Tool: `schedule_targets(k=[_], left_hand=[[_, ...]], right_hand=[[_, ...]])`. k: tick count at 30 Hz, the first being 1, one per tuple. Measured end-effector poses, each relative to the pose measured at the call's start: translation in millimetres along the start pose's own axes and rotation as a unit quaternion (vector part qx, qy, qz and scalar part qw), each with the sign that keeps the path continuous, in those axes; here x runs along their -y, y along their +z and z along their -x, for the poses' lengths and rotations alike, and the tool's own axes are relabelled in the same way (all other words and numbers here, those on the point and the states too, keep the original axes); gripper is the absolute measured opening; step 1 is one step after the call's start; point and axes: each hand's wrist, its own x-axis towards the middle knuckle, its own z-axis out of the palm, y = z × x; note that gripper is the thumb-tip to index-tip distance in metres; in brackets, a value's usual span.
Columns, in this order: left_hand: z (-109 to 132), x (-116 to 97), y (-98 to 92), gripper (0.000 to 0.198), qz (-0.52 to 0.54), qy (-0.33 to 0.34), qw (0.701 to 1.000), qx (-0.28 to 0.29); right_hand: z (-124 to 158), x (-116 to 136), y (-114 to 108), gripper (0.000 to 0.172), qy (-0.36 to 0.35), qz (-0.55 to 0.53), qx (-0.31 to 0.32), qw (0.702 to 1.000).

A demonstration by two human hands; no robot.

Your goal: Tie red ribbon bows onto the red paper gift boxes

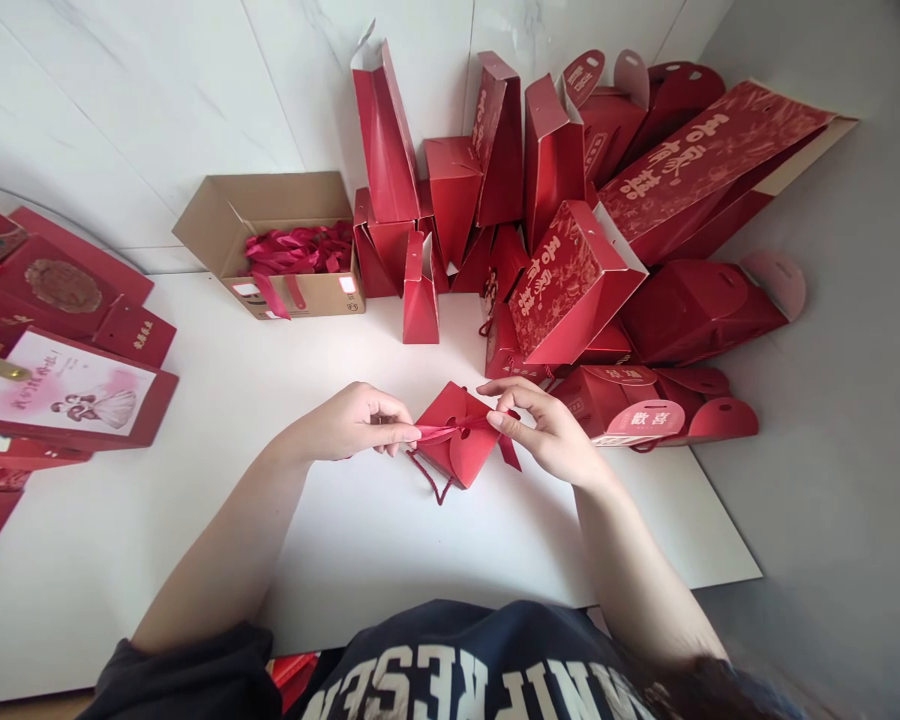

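Note:
In the head view, a small red gift box (457,461) sits on the white table in front of me, with a dark red cord handle (439,492) hanging at its near left side. A red ribbon (442,433) runs across its top through holes in the flaps. My left hand (367,420) is closed in a pinch on the ribbon's left end. At the other side, my right hand (544,425) pinches the ribbon between thumb and finger near the box's right edge. A loose ribbon tail (509,454) hangs down there.
An open cardboard box (307,297) full of red ribbons (300,250) stands at the back. Red gift boxes (577,290) are piled at the back right against the wall. More red boxes (67,285) and a printed card (60,385) lie at the left.

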Motion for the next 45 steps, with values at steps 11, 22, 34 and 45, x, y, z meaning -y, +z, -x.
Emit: schedule_targets(k=[11,22,34,45], left_hand=[[1,-1,0.7,0.033,0.005,0.067,0.997,0.048],[-13,14,-0.1,0.028,0.144,0.042,0.986,0.079],[-25,28,1.2,0.034,0.169,0.006,0.981,0.097],[-25,22,14.0,0.037,0.124,0.048,0.991,0.009]], right_hand=[[2,8,4,0.023,-0.036,0.085,-0.063,0.994],[3,5,2,0.03,0.04,0.038,-0.016,0.998],[0,-9,5,0.03,0.057,0.032,-0.023,0.998],[-2,-11,6,0.04,0.073,-0.001,-0.006,0.997]])
